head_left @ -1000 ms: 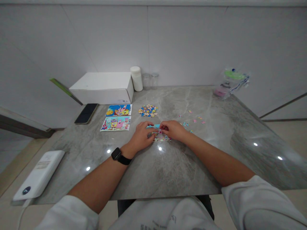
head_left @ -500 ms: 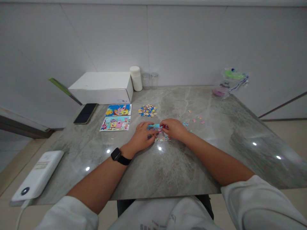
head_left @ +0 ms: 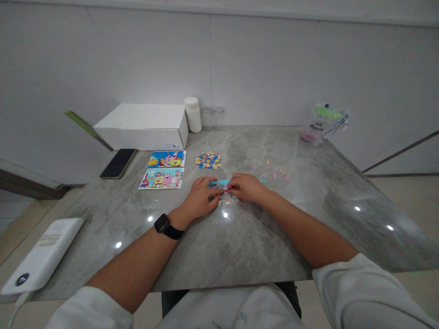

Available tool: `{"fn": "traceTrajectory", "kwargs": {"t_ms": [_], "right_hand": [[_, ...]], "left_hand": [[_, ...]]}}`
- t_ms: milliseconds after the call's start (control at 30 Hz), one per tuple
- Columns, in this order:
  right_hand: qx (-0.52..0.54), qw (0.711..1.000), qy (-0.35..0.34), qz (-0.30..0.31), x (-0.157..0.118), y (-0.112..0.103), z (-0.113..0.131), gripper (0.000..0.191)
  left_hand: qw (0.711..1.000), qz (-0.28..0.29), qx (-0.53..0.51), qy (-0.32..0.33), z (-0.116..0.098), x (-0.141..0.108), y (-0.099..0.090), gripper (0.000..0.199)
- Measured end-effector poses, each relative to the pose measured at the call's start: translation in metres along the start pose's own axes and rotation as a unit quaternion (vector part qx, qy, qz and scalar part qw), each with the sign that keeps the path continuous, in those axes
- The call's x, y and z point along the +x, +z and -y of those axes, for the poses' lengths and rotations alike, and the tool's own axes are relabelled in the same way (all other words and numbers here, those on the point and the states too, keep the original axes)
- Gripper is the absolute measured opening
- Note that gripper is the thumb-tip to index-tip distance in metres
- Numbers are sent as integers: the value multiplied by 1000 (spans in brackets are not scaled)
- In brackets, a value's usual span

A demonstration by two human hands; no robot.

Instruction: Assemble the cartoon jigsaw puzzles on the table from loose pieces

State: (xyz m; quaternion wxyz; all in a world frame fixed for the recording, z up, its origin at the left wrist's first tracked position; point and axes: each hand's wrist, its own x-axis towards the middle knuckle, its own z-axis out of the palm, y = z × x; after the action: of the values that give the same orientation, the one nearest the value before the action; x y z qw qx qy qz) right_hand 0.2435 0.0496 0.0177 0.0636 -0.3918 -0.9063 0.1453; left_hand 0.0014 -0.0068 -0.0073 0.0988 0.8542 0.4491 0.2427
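Observation:
Between my hands lies a partly assembled jigsaw puzzle (head_left: 234, 200), flat on the grey table, with a grey gap near its middle. My left hand (head_left: 200, 197), a black watch on its wrist, rests over the puzzle's left side with its fingers apart and the index finger reaching inward. At the upper right of the puzzle, my right hand (head_left: 247, 187) has thumb and fingertips pinched together on what looks like a puzzle piece, mostly hidden by the fingers. Several loose puzzle pieces (head_left: 275, 175) are scattered beyond my right hand.
A pile of puzzle pieces (head_left: 209, 160) sits beyond my hands, with two cartoon picture cards (head_left: 162, 178) to its left. Further left are a phone (head_left: 118, 163), a white box (head_left: 140, 138) and a white power bank (head_left: 44, 253). A plastic bag (head_left: 322, 125) stands at the back right.
The whole view has shifted slightly. Both hands stay at the puzzle, and my left index fingertip and right fingertips now meet closely near its middle.

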Motion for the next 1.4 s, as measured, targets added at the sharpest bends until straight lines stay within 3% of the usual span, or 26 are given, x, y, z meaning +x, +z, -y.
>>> {"fn": "traceTrajectory", "kwargs": {"t_ms": [833, 1067, 1233, 1400], "right_hand": [[7, 1000, 5, -15, 1, 5, -2, 12], [30, 998, 13, -44, 0, -2, -1, 11], [57, 993, 22, -98, -1, -15, -4, 11], [57, 981, 64, -172, -12, -54, -19, 13]], "left_hand": [[999, -2, -32, 4, 3, 0, 5, 31], [998, -36, -50, -12, 7, 2, 6, 31], [994, -68, -76, -28, 8, 6, 3, 31], [992, -91, -82, -39, 6, 6, -1, 30]]}}
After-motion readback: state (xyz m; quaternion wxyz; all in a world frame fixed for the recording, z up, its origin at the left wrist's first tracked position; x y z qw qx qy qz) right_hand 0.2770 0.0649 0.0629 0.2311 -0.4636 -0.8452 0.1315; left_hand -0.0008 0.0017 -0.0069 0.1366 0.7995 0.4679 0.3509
